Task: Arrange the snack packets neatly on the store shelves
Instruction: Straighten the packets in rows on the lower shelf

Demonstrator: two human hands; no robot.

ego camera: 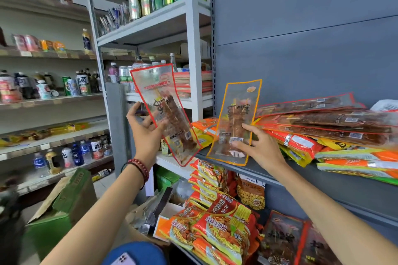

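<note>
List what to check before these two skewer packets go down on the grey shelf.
1. Left hand has a firm grip on the red-edged packet: ok, fingers curled round its lower half.
2. Right hand has hold of the orange-edged packet: ok, held near its bottom.
3. Bare space on the grey shelf: ok, a strip shows in front of the piles.
4. Red-edged stack lies flat enough to add to: ok.
5. Noodle packets beneath it are tidy: not ok, they lie slanted and uneven.
6. Both held packets sealed and undamaged: cannot tell.
</note>
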